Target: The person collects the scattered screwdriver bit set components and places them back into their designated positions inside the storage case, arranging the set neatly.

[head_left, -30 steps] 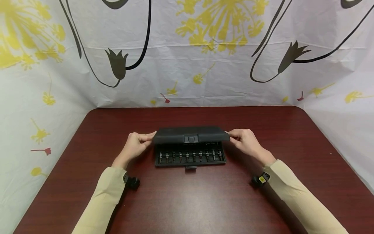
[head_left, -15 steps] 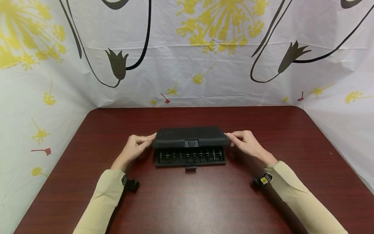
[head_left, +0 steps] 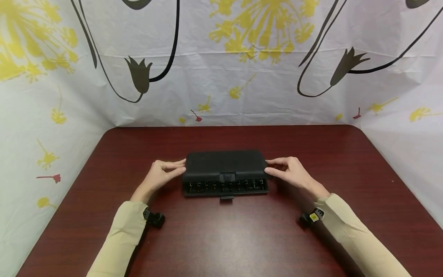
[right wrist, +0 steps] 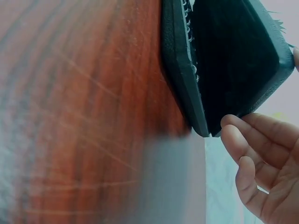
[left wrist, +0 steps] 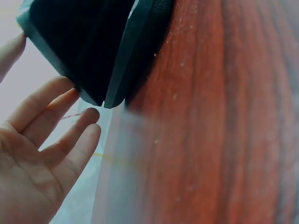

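Note:
A black bit case (head_left: 225,163) lies on the table with its lid tilted partly down over the base (head_left: 204,195). Through the front gap a row of small metal bits (head_left: 230,187) shows; anything further back is hidden by the lid. At the lid's left side, my left hand (head_left: 155,179) touches the edge with extended fingertips and thumb. My right hand (head_left: 294,175) does likewise on the right side, its thumb near the front corner. Both wrist views show relaxed fingers against the lid's side, with the lid (left wrist: 70,42) and base (right wrist: 180,60) apart in a wedge.
The dark red wooden table (head_left: 225,238) extends around the case. A white patterned cloth (head_left: 221,88) hangs behind the table and along both sides. Small black cameras (head_left: 155,220) sit on both wrists.
The lid has swung down toward the front, covering more of the bits and narrowing the gap. Both hands have moved with its sides. The base has stayed in place.

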{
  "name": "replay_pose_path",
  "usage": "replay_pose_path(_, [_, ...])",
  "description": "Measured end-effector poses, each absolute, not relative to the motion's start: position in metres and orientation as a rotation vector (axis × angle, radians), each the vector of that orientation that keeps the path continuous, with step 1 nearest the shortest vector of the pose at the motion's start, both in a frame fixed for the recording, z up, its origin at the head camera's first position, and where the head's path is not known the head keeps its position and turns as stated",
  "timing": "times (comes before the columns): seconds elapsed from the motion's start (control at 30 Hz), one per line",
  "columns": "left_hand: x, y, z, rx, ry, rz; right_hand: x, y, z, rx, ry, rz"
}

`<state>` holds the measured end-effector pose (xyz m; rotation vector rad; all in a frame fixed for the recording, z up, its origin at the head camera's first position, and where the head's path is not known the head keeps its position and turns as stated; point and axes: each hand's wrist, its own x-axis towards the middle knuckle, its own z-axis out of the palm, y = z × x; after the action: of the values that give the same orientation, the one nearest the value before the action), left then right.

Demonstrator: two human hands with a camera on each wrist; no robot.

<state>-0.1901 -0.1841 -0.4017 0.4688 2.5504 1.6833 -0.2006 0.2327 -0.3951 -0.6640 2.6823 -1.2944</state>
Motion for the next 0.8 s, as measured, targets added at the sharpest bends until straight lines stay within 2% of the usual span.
replay_pose_path(0.1, [-0.196,-0.189,-0.414,0.47,2.499,1.705,-0.199,0.232,-0.397,-0.664,2.688,-1.27])
replay_pose_path(0.8, [-0.186,-0.185,-0.415,0.551,2.702,1.402,-0.195,0.231,-0.41,-0.882,2.776,-1.083])
